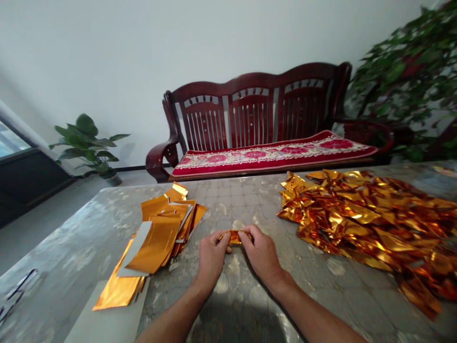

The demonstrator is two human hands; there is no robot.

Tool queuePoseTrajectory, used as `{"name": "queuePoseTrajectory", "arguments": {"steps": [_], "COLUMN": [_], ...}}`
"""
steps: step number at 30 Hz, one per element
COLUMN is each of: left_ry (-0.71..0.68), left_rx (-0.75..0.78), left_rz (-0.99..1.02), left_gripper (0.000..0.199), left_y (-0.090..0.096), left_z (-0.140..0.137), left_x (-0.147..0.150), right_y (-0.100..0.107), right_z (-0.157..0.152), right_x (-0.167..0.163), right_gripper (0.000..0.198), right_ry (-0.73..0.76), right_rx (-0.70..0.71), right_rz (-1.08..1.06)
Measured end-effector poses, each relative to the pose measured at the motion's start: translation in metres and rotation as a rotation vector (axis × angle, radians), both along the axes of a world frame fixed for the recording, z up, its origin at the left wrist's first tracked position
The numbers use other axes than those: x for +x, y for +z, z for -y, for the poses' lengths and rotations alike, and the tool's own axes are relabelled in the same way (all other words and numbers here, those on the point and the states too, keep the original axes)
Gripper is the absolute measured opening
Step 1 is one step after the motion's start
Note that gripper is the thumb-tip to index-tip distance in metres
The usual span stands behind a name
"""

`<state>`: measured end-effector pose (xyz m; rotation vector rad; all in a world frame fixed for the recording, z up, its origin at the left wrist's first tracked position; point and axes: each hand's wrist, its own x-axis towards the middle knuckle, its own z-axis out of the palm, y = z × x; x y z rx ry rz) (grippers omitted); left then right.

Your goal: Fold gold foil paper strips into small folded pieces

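Observation:
Between my two hands, over the middle of the table, is a small folded piece of gold foil paper (234,237). My left hand (213,252) pinches its left end with thumb and fingers. At the other end my right hand (260,250) pinches it the same way. The fingers cover both ends, so only the shiny middle shows. To the left lies a loose stack of flat gold foil sheets (157,243), some with pale grey backs turned up. A large heap of folded gold foil pieces (357,214) spreads over the right side.
The table (228,195) has a grey patterned cover. A pale board (107,319) lies under part of the stack. Glasses (16,295) rest at the far left. Beyond stands a dark red wooden bench (250,114), with potted plants (89,143) at either side.

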<state>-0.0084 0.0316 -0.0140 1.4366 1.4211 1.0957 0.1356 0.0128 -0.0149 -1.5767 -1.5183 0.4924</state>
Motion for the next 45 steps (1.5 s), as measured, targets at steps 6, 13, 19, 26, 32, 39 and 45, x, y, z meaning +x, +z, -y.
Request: {"name": "queuePoseTrajectory", "arguments": {"steps": [6,13,19,26,32,39,45], "left_ry": [0.0,0.004,-0.001,-0.017,-0.02,-0.037,-0.04], "left_rx": [0.017,0.019,0.014,-0.073,-0.093,-0.106,-0.09], "left_rz": [-0.075,-0.08,-0.062,0.019,0.068,0.14,0.181], "left_gripper": [0.035,0.034,0.036,0.035,0.03,0.026,0.026], "left_y": [0.0,0.005,0.005,-0.001,-0.001,0.001,0.002], "left_z": [0.001,0.006,0.008,0.006,0.006,0.006,0.01], "left_x": [-0.001,0.0,0.002,0.004,0.007,0.01,0.012], "right_y": [0.0,0.001,0.001,0.001,-0.001,-0.003,-0.004], "right_z": [0.0,0.001,0.002,0.003,0.003,0.003,0.004], "right_x": [-0.002,-0.004,-0.004,-0.005,-0.005,-0.007,-0.007], "right_gripper": [0.022,0.022,0.023,0.024,0.024,0.022,0.022], "right_ry": [-0.001,0.011,0.022,0.0,-0.021,-0.008,0.041], "right_rx": [-0.019,-0.044,-0.068,-0.118,-0.11,-0.098,-0.088], "right_rz": [-0.006,-0.008,0.014,0.018,0.06,0.016,-0.015]}}
